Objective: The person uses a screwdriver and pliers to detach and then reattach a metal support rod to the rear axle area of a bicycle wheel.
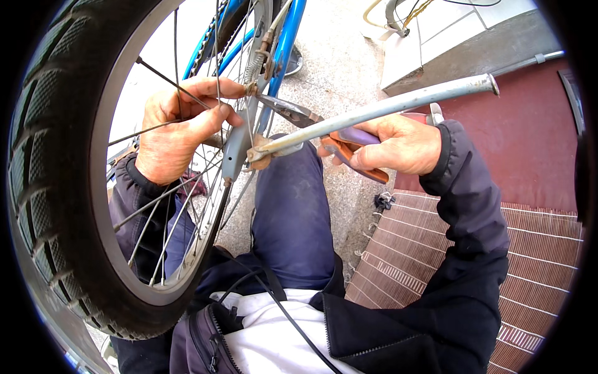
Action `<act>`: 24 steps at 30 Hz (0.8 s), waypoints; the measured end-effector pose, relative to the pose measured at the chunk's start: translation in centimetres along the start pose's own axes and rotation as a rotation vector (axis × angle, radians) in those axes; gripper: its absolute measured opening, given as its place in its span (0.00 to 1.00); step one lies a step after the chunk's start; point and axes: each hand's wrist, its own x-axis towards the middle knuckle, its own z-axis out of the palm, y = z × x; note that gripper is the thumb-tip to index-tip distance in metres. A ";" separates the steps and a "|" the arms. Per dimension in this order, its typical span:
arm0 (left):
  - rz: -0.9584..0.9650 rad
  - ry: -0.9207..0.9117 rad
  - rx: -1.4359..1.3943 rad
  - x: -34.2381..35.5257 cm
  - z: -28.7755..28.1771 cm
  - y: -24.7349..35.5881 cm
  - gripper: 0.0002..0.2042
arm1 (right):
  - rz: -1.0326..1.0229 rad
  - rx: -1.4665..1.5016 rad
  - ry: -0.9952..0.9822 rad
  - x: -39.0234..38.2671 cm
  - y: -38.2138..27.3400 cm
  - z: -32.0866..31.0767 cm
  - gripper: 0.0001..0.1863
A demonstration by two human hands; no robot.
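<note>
Two bare hands worked at one bicycle wheel [59, 187] in the single head view. The wheel, with its black knobbly tyre and thin metal spokes, filled the left side of the picture, standing upright beside the person's knee. The left hand [177, 128] reached through the spokes near the hub, its grip closed, thumb and fingers pinching a small part at the axle; what exactly it pinched was too small to tell. The right hand [389, 146] had its grip wrapped tight around the orange and purple handles of one pair of pliers [299, 115], whose dark tips pointed left to meet the left fingertips at the axle. One pale grey metal stay [386, 106] ran from the axle up toward the right, crossing just above the right hand. One blue bicycle frame [283, 43] rose behind the wheel. Below lay speckled stone floor [349, 68] and, to the right, one brown ribbed mat [436, 249].
</note>
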 end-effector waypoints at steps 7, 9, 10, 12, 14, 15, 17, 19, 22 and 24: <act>-0.026 -0.021 0.007 0.1 -0.2 0.0 0.12 | -0.080 0.098 0.109 -0.2 2.3 0.7 0.22; 0.006 -0.014 0.008 0.1 -0.2 -0.3 0.12 | -0.089 0.193 0.194 -0.2 2.4 1.5 0.21; 0.021 -0.013 0.008 0.2 -0.1 -0.4 0.12 | -0.051 0.185 0.139 -0.3 2.4 1.3 0.21; 0.019 0.000 -0.003 0.1 0.2 -0.1 0.13 | 0.027 0.170 0.030 -0.6 2.1 0.5 0.21; 0.021 0.011 -0.022 0.1 0.4 0.0 0.13 | 0.079 0.208 0.011 -1.0 1.3 0.7 0.21; 0.026 0.015 -0.038 0.0 0.4 -0.1 0.13 | 0.105 0.228 0.002 -1.1 1.0 0.8 0.21; 0.032 0.020 -0.043 0.0 0.2 -0.1 0.13 | 0.071 0.247 0.029 -1.0 0.9 1.0 0.22; 0.031 0.014 -0.027 0.1 0.0 -0.3 0.13 | 0.050 0.250 0.049 -0.9 0.7 1.2 0.22; 0.050 0.008 -0.035 0.2 0.2 -0.4 0.13 | 0.041 0.205 0.069 -0.7 0.5 1.2 0.23; 0.036 0.008 -0.041 0.2 0.2 -0.3 0.12 | 0.041 0.188 0.072 -0.8 0.6 1.0 0.24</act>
